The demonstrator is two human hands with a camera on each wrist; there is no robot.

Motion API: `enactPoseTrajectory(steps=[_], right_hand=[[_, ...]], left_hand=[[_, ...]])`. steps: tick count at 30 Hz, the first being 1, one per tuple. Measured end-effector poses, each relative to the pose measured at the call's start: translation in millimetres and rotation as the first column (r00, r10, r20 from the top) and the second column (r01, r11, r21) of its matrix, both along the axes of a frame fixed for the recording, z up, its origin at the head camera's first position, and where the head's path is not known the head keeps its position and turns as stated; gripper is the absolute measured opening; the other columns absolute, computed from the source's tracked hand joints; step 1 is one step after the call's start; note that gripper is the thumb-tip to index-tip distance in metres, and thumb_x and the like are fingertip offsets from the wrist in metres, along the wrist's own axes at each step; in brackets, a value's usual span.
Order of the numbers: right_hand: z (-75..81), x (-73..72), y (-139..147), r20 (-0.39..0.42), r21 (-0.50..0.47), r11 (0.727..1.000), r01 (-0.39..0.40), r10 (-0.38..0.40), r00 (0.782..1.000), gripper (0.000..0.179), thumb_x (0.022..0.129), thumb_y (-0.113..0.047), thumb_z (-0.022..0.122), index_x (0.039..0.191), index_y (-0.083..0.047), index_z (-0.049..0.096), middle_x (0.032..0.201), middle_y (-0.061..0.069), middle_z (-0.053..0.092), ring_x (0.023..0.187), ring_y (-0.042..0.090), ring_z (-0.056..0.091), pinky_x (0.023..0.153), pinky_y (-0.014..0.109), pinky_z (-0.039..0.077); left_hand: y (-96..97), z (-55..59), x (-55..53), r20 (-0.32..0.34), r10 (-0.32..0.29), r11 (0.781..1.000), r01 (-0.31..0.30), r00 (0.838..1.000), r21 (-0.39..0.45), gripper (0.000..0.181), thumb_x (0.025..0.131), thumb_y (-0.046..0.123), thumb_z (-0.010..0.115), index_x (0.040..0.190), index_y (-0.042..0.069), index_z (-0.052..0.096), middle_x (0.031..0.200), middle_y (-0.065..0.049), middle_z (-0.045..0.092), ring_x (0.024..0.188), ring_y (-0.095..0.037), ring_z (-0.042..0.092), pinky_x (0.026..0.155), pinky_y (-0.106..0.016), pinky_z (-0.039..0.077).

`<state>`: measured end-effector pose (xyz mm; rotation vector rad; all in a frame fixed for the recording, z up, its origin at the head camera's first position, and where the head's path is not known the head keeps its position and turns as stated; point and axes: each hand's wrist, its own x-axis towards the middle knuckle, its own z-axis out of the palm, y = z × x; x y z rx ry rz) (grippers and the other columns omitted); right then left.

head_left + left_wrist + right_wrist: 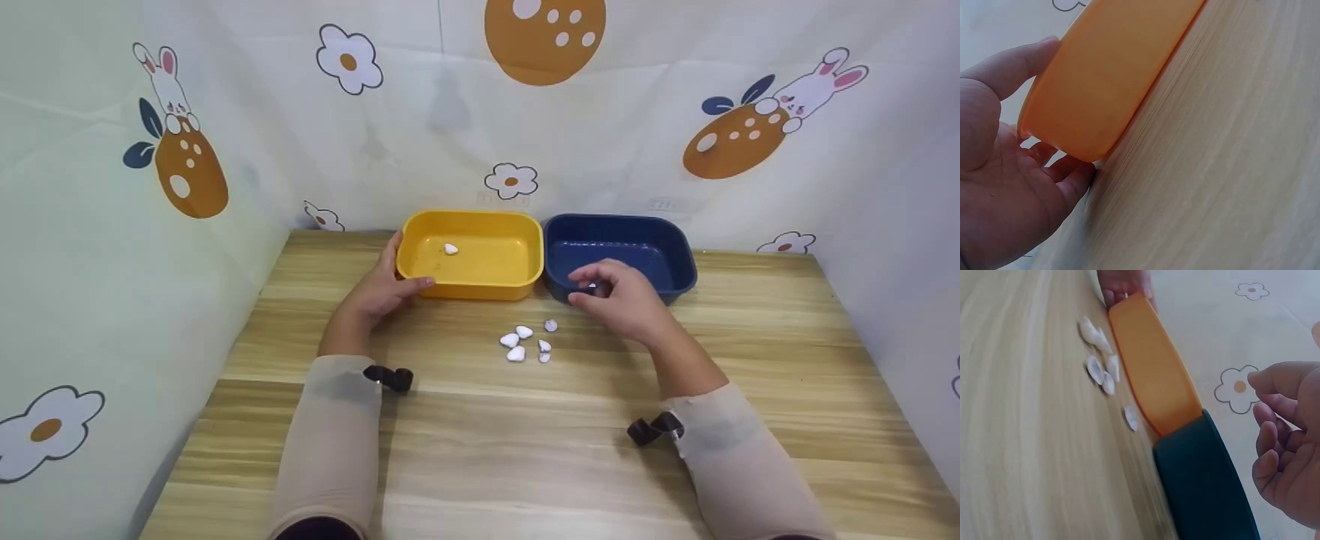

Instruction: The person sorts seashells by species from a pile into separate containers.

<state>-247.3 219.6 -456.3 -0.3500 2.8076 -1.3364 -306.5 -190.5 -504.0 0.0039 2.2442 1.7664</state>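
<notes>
My left hand [381, 291] grips the left end of a yellow plastic bin [480, 291], its thumb along the front rim and its fingers round the side. In the left wrist view the fingertips reach the lower corner of that bin [1112, 84]. One small white shell-like piece [451, 249] lies inside it. Over the front rim of the dark blue bin [679, 281], my right hand [622, 304] hovers with loosely bent fingers, thumb and fingertips apart. The right wrist view shows nothing held in this right hand [1292, 444]. A small pale spot shows through its finger gap in the head view.
Several white shell-like pieces [516, 354] lie on the wooden table [480, 450] in front of the bins. A greyer round one [551, 325] sits nearest the blue bin. The two bins stand side by side against a patterned cloth backdrop [420, 150].
</notes>
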Motion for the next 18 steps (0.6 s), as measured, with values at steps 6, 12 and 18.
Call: enactPoseTrajectory(steps=[6,12,18], right_hand=[[-6.3,2.4,-9.3,0.049,0.012,0.999,-0.034,0.034,0.998,0.031,0.091,-0.021,0.084,0.12,-0.011,0.079,0.111,0.008,0.073,0.09,0.021,0.059,0.075,0.023,0.05],[-15.1,4.4,-18.5,0.11,0.021,0.989,-0.149,0.146,0.983,0.034,0.091,-0.019,0.083,0.122,-0.006,0.077,0.113,0.01,0.075,0.096,0.02,0.063,0.084,0.025,0.052],[-29.7,2.8,-21.2,0.168,0.042,0.977,-0.208,0.198,0.966,0.033,0.093,-0.021,0.082,0.123,-0.008,0.078,0.108,0.006,0.076,0.095,0.019,0.063,0.086,0.029,0.052]], left_hand=[[-0.2,1.7,1.2,0.004,0.0,1.0,0.0,1.0,0.0,0.122,0.09,0.023,0.086,0.173,0.033,-0.003,0.183,0.0,0.002,0.165,-0.023,0.019,0.139,-0.039,0.012],[-0.4,1.8,0.7,0.005,0.0,1.0,0.0,1.0,0.003,0.123,0.09,0.024,0.086,0.173,0.033,-0.003,0.184,0.001,0.002,0.166,-0.022,0.018,0.139,-0.04,0.011],[-0.3,-0.5,-0.1,-0.001,0.001,1.0,-0.001,1.0,0.014,0.121,0.09,0.023,0.086,0.173,0.034,-0.001,0.183,0.001,0.007,0.164,-0.023,0.021,0.139,-0.04,0.014]])
